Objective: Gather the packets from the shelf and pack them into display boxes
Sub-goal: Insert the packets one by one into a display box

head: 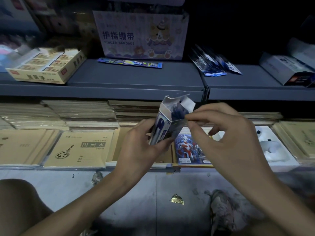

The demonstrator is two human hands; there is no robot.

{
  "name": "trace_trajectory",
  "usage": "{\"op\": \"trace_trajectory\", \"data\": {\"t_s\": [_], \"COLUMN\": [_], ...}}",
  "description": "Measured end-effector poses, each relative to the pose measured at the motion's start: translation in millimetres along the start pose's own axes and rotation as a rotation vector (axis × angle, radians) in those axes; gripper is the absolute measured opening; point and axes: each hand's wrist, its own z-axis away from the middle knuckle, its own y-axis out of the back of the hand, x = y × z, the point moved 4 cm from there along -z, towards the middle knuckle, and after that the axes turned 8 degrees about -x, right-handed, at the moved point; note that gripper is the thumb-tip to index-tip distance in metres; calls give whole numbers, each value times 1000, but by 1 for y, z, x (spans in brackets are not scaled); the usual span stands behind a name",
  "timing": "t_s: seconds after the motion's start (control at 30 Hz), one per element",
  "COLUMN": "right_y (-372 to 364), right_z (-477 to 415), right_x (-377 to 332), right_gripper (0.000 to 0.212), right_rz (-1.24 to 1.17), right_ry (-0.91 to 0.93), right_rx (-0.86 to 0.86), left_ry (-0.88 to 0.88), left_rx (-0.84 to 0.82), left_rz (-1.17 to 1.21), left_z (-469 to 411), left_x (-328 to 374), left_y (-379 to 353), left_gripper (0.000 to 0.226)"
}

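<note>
Display box (pixel 161 128), top open, clasped by left grip (pixel 138 145); right grip (pixel 221 133) pinches packets (pixel 177 113) inside.

Shelf (pixel 119 79) front bare between yellow box (pixel 47 65) and packets (pixel 211 65); bandage box (pixel 143 34) blocks rear.

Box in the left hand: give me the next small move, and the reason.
Probably push the packets further down into the box. The left hand grips the box, which is tilted, and its top flaps stand open. The right hand pinches the dark packets at the mouth, where they stick out, so they look only partly in.
</note>
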Motion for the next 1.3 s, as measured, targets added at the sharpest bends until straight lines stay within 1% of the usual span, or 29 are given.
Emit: {"op": "trace_trajectory", "data": {"t_s": [0.13,0.2,0.27,0.33,0.37,0.5,0.7,0.8,0.87,0.97,1.1,1.2,1.3], "right_y": [-1,-4,-6,-8,-10,-23,-46,-57,-65,-84,-109,-118,-112], "right_z": [0,-1,-3,-8,-11,-26,-62,-89,-116,-161,-203,-204,-193], "right_x": [-2,-2,-4,-7,-8,-15,-33,-45,-55,-67,-69,-62,-59], "right_gripper": [19,20,20,19,18,17,17,18,21,26,27,25,18], "right_rz": [15,6,-11,-25,-30,11,55,136,234,482,708,749,676], "right_ry": [63,75,88,105,111,145,150,189,223,275,290,279,264], "right_rx": [-36,-42,-30,-17,-14,1,56,58,37,-50,-201,-276,-254], "left_ry": [59,70,74,76,78,57,11,7,17,60,80,58,44], "left_rx": [10,10,24,71,97,184,265,324,386,468,482,459,441], "left_rz": [155,222,286,343,370,440,504,524,537,543,558,545,537], "left_z": [2,5,6,7,7,5,0,-2,-3,0,1,0,-1], "left_x": [-2,-3,-5,-7,-7,-6,-9,-13,-17,-26,-30,-25,-21], "left_y": [7,12,20,29,35,59,93,107,113,118,118,119,119], "left_gripper": [32,33,39,47,48,38,31,28,25,25,26,26,26]}}
